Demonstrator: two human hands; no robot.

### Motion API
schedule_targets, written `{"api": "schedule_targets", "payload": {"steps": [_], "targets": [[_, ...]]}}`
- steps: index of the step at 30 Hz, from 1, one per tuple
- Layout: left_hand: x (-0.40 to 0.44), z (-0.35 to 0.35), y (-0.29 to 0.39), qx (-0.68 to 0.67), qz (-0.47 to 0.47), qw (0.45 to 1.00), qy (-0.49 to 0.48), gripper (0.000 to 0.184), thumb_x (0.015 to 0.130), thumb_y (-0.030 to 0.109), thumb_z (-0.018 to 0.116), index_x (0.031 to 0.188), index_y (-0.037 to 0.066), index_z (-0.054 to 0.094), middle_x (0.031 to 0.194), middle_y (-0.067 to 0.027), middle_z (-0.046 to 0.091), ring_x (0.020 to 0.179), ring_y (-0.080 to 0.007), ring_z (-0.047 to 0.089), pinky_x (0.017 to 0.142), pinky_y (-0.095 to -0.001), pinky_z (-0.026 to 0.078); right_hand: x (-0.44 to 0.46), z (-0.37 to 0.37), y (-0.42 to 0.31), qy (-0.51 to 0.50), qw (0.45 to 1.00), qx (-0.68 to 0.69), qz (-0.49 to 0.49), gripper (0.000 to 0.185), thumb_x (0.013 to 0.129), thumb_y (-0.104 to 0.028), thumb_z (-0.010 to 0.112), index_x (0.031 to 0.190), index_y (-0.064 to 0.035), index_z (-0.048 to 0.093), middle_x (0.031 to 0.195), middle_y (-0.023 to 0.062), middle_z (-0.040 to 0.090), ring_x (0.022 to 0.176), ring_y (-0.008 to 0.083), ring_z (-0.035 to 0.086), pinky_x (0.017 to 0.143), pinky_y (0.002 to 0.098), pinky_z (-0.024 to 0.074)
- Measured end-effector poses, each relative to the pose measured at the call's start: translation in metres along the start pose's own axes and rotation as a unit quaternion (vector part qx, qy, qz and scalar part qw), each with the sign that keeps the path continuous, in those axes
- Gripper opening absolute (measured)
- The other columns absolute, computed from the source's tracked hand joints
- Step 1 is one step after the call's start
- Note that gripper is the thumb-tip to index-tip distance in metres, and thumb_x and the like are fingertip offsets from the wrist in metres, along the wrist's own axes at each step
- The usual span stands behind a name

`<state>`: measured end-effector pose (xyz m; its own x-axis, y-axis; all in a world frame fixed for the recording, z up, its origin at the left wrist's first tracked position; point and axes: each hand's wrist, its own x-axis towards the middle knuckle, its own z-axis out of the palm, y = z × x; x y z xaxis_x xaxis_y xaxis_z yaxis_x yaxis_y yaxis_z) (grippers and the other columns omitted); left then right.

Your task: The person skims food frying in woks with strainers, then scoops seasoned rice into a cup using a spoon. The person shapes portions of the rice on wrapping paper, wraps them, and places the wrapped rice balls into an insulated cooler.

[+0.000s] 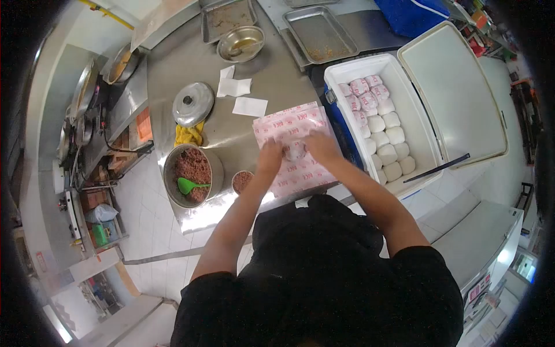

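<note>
Pink-and-white printed paper sheets (300,173) lie stacked on the steel table. On them, between my two hands, is a small round bundle (295,150) in the same printed paper. My left hand (270,155) is at the bundle's left side and my right hand (319,146) at its right, both with fingers curled in toward it. The fingertips are blurred, so their grip cannot be made out. A small cup of reddish-brown grains (242,181) stands beside my left forearm. Farther left is a pot of the same grains (196,168) with a green spoon (186,185).
A white cooler (341,72) at the right holds several wrapped and plain white bundles, its lid (457,87) open. A pot lid (193,105), yellow cloth (189,134), white papers (250,106), metal bowl (241,44) and trays (321,34) lie farther back.
</note>
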<state>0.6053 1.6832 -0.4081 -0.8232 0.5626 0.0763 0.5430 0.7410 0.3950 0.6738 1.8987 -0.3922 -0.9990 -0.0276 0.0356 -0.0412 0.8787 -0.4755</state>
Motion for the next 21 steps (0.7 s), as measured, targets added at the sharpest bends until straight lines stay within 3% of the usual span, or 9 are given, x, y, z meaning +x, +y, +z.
{"api": "schedule_targets", "payload": {"steps": [2,5,8,11,12,14,16,19,21], "targets": [[-0.025,-0.006,0.019,-0.051,-0.028,0.998,-0.009,0.028,0.085,0.009,0.065,0.113,0.004,0.068,0.098,-0.024,0.062,0.094,-0.0431,0.064,0.073,-0.0524,0.052,-0.015,0.014,-0.005,0.035,0.998,0.048,0.033,0.015,0.09,-0.016,0.063,0.089,-0.0017,0.068,0.096,0.0177,0.065,0.094,0.0402,0.067,0.078,0.0495,0.0548],[-0.029,0.001,0.037,-0.098,-0.173,0.98,-0.015,0.029,0.085,0.009,0.065,0.113,0.006,0.07,0.102,-0.0267,0.064,0.097,-0.0412,0.065,0.075,-0.0492,0.052,-0.02,0.041,-0.009,0.118,0.978,0.137,0.101,0.016,0.09,-0.017,0.066,0.091,-0.0008,0.069,0.094,0.018,0.066,0.091,0.0403,0.067,0.077,0.0479,0.0541],[-0.014,-0.032,0.088,-0.31,-0.307,0.9,0.005,0.019,0.087,0.009,0.064,0.103,0.001,0.071,0.104,-0.0224,0.068,0.093,-0.0327,0.067,0.077,-0.0421,0.053,-0.014,0.026,-0.027,0.133,0.94,0.24,0.202,0.019,0.089,-0.016,0.071,0.098,0.0003,0.068,0.091,0.017,0.067,0.084,0.0363,0.067,0.075,0.0449,0.0528],[-0.001,0.017,0.099,-0.574,-0.264,0.768,0.11,0.016,0.091,0.011,0.064,0.092,-0.005,0.067,0.105,-0.0147,0.068,0.087,-0.0239,0.065,0.078,-0.0371,0.052,-0.006,-0.021,-0.03,0.122,0.894,0.356,0.243,0.023,0.086,-0.014,0.078,0.099,0.0,0.064,0.084,0.0093,0.062,0.076,0.0239,0.062,0.072,0.0382,0.0496],[0.007,0.01,0.101,-0.611,-0.207,0.759,0.086,0.023,0.095,0.015,0.068,0.101,-0.006,0.06,0.106,-0.0103,0.066,0.084,-0.0173,0.061,0.077,-0.0335,0.052,-0.002,-0.021,-0.012,0.097,0.893,0.383,0.216,0.026,0.084,-0.013,0.079,0.1,-0.0003,0.063,0.083,0.0067,0.061,0.076,0.0198,0.059,0.071,0.0367,0.0489],[0.026,-0.012,0.129,-0.666,-0.292,0.678,0.105,0.03,0.096,0.016,0.069,0.113,-0.003,0.052,0.108,-0.0117,0.065,0.084,-0.0167,0.061,0.076,-0.0325,0.052,-0.007,-0.038,-0.001,0.036,0.85,0.49,0.188,0.027,0.078,-0.01,0.083,0.095,-0.0022,0.062,0.085,-0.0011,0.057,0.077,0.0097,0.052,0.069,0.03,0.0459],[0.031,-0.019,0.142,-0.718,-0.327,0.611,0.069,0.049,0.098,0.021,0.072,0.13,0.006,0.039,0.11,-0.013,0.063,0.084,-0.0148,0.061,0.073,-0.0295,0.052,-0.02,-0.067,0.0,0.069,0.881,0.456,0.108,0.031,0.077,-0.02,0.086,0.091,-0.0022,0.064,0.08,0.0009,0.056,0.072,0.0138,0.053,0.065,0.0339,0.0448],[0.026,-0.03,0.151,-0.785,-0.204,0.583,-0.04,0.055,0.093,0.015,0.076,0.133,0.004,0.04,0.119,-0.0128,0.059,0.109,-0.0222,0.062,0.087,-0.0353,0.055,-0.037,-0.12,0.006,0.057,0.897,0.434,0.066,0.033,0.077,-0.023,0.088,0.089,-0.0027,0.066,0.079,0.0018,0.057,0.072,0.0148,0.055,0.066,0.0338,0.0458],[0.023,-0.063,0.168,-0.76,-0.125,0.635,-0.065,0.066,0.089,0.014,0.078,0.141,0.004,0.038,0.127,-0.0157,0.057,0.118,-0.0269,0.058,0.1,-0.0401,0.049,-0.049,-0.146,0.021,0.053,0.889,0.443,0.099,0.031,0.078,-0.023,0.087,0.092,-0.0032,0.067,0.082,0.0027,0.06,0.077,0.0139,0.058,0.07,0.0323,0.0476]]}}
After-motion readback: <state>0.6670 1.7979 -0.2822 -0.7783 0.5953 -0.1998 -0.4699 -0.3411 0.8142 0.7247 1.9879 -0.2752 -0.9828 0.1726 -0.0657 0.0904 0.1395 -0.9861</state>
